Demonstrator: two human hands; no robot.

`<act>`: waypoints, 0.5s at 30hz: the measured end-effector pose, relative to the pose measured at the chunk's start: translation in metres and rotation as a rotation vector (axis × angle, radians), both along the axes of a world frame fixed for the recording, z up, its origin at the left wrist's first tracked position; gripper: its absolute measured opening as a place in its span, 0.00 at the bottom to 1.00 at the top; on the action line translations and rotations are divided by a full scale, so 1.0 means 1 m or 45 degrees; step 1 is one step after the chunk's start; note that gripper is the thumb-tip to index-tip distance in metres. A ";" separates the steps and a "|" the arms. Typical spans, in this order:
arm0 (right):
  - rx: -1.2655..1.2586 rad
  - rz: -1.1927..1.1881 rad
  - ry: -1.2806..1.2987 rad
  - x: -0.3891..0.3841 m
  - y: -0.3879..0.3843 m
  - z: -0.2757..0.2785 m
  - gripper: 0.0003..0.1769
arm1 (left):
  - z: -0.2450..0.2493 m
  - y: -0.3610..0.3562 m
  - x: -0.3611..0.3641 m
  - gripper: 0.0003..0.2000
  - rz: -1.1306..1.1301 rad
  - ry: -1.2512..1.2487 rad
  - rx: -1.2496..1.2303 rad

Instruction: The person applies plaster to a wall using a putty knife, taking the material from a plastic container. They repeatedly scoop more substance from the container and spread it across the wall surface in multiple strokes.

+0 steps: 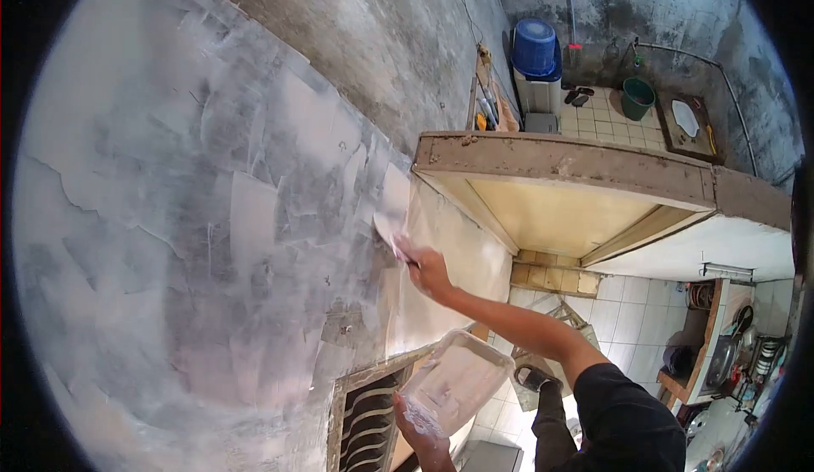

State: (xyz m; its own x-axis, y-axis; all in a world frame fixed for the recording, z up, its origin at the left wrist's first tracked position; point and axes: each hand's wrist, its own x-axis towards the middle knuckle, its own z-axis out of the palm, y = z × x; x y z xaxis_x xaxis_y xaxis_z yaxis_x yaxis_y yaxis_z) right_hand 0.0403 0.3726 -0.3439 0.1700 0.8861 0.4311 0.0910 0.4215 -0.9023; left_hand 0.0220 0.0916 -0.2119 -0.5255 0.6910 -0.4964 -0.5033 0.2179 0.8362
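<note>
A grey wall [212,243] with pale patches of smeared paste fills the left and middle of the view. My right hand [430,274] is closed around the handle of a putty knife [389,232], whose blade lies against the wall near the corner of the wooden frame. Below it, my left hand [421,430] holds a rectangular tray [462,376] by its lower left side; pale paste covers the tray's inside and smears my left palm.
A brown ledge [568,160] juts out at the right. Beyond it are a blue tub [535,47] and a green bucket [638,99]. A window grille [370,421] is at the bottom, dishes and a counter [702,345] at lower right.
</note>
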 end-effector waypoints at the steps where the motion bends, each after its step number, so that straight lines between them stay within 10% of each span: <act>1: 0.043 0.085 0.118 0.006 -0.007 -0.013 0.34 | 0.014 0.011 0.007 0.32 0.002 -0.037 -0.030; 9: -0.181 -0.244 0.459 0.022 0.108 -0.014 0.28 | -0.016 -0.011 -0.021 0.33 0.115 0.211 -0.035; 11: -0.224 -0.224 0.396 0.017 0.082 0.012 0.28 | -0.035 -0.029 -0.042 0.33 -0.384 1.190 -0.285; 15: -0.147 -0.036 0.385 0.014 0.013 0.031 0.27 | 0.014 0.013 -0.010 0.33 -0.089 0.054 0.054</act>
